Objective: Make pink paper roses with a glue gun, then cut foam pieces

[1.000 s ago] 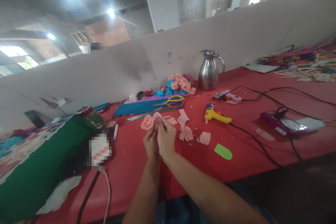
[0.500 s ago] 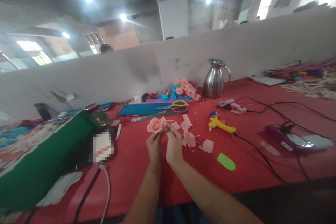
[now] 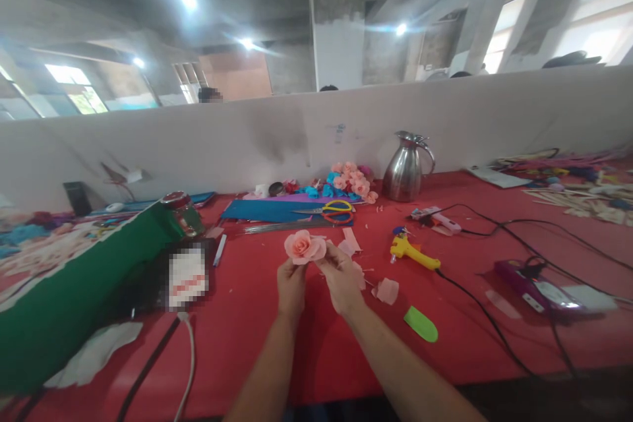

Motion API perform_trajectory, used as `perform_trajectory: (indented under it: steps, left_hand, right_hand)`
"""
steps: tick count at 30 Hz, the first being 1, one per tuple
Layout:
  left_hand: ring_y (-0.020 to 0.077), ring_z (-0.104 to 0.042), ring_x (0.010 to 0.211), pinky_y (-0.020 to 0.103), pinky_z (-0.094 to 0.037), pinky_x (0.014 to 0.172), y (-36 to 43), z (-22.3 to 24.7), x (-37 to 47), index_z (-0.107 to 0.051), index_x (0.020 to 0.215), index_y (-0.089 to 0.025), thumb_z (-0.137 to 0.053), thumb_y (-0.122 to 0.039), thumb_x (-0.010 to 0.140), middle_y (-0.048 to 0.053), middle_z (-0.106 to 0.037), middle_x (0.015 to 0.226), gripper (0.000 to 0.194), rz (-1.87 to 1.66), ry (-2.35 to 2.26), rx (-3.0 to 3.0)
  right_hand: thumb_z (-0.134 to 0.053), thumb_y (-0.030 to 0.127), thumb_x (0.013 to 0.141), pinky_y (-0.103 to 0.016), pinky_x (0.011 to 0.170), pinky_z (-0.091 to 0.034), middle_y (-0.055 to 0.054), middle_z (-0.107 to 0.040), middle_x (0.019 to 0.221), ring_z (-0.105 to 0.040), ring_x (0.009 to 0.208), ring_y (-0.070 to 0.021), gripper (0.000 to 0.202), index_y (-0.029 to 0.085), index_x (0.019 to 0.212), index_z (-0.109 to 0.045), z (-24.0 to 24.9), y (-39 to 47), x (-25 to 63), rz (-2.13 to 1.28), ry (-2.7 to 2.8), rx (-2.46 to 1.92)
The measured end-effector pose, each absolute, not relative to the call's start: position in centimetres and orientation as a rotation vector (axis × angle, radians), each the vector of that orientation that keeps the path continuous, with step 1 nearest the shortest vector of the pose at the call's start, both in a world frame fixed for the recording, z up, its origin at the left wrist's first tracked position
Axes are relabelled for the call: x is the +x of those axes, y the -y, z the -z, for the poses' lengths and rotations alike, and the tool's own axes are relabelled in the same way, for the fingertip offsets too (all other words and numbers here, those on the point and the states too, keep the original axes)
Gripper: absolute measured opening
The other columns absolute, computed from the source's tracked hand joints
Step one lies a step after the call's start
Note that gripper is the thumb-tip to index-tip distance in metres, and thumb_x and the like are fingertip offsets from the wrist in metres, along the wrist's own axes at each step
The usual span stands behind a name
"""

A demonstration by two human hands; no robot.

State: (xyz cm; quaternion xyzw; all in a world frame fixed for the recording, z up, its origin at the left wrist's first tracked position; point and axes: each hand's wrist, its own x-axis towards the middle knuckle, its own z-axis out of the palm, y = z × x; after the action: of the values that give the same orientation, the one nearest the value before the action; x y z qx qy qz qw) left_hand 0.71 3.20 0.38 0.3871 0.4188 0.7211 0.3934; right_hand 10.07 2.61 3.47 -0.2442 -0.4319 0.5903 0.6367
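LOCATION: pink flower (image 3: 304,247), frame centre, above tabletop (image 3: 237,330) | GRIP: your left hand (image 3: 291,287) holds its base; your right hand (image 3: 341,280) pinches its right edge | CHANGE: flower now faces you more; layering appears easier to judge

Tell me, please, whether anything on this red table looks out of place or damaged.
Nothing looks plainly damaged or spilled. Slightly untidy are the wrinkled white sheet beside the green panel and the loose pink pieces scattered near the right hand. The pale item behind the blocky blur cannot be judged.
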Motion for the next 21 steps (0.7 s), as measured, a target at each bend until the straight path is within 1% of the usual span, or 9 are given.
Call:
perform_trajectory:
  steps: [4,8,11,13,15,18,21]
  left_hand:
    - [0.0209,-0.065,0.077,0.034,-0.048,0.081,-3.2,-0.4,0.8,-0.074,0.07,-0.014,-0.073,-0.021,0.06,0.005,-0.073,0.074,0.012,-1.817,-1.037,0.988]
    - [0.0207,-0.065,0.079,0.033,-0.048,0.082,-3.1,-0.6,1.0,-0.075,0.076,-0.014,-0.072,-0.021,0.06,0.005,-0.074,0.076,0.017,-1.801,-1.072,0.97]
    - [0.0193,-0.065,0.077,0.033,-0.048,0.082,-3.2,-0.5,1.0,-0.075,0.075,-0.014,-0.071,-0.018,0.06,0.005,-0.073,0.075,0.017,-1.837,-1.079,0.956]
    - [0.0185,-0.064,0.075,0.032,-0.048,0.08,-3.4,-0.3,1.0,-0.075,0.074,-0.015,-0.07,-0.018,0.06,0.004,-0.073,0.073,0.015,-1.87,-1.091,0.944]
    - [0.0183,-0.064,0.074,0.032,-0.048,0.08,-3.5,-0.1,0.9,-0.075,0.073,-0.014,-0.07,-0.019,0.06,0.004,-0.073,0.073,0.014,-1.882,-1.109,0.944]
    - [0.0196,-0.065,0.076,0.034,-0.048,0.083,-3.5,-0.2,0.9,-0.075,0.074,-0.014,-0.07,-0.02,0.06,0.005,-0.073,0.074,0.015,-1.861,-1.079,0.95]
    - [0.021,-0.066,0.079,0.035,-0.048,0.084,-3.3,-0.6,1.0,-0.075,0.077,-0.014,-0.072,-0.021,0.059,0.006,-0.073,0.076,0.02,-1.847,-1.021,0.923]
  right_hand:
    - [-0.069,0.029,0.069,-0.036,0.087,-0.047,-0.001,-0.073,0.091,-0.063,0.09,-0.021,0.021,0.023,0.089,-0.072,-3.3,-2.7,10.2,-1.344,1.008,-0.552]
    - [-0.07,0.027,0.069,-0.038,0.093,-0.044,-0.002,-0.071,0.096,-0.062,0.096,-0.0212,0.025,0.022,0.094,-0.071,-2.9,-2.9,10.4,-1.335,0.954,-0.554]
    - [-0.067,0.03,0.073,-0.037,0.091,-0.045,-0.002,-0.07,0.097,-0.061,0.097,-0.0202,0.018,0.023,0.09,-0.071,-3.0,-2.7,10.7,-1.347,0.836,-0.511]
    - [-0.064,0.034,0.077,-0.035,0.087,-0.048,-0.002,-0.069,0.094,-0.061,0.095,-0.0197,0.015,0.023,0.085,-0.07,-3.3,-2.4,10.9,-1.365,0.799,-0.466]
    - [-0.063,0.036,0.078,-0.034,0.084,-0.048,-0.002,-0.069,0.091,-0.062,0.091,-0.0188,0.017,0.023,0.085,-0.069,-3.6,-2.1,11.0,-1.348,0.839,-0.462]
    - [-0.066,0.037,0.075,-0.031,0.082,-0.048,-0.001,-0.069,0.084,-0.062,0.084,-0.0173,0.018,0.022,0.085,-0.069,-3.8,-1.9,10.8,-1.272,0.897,-0.561]
    - [-0.068,0.037,0.073,-0.029,0.075,-0.048,0.0,-0.068,0.077,-0.061,0.076,-0.0161,0.018,0.02,0.08,-0.068,-3.8,-2.1,10.3,-1.245,0.863,-0.66]
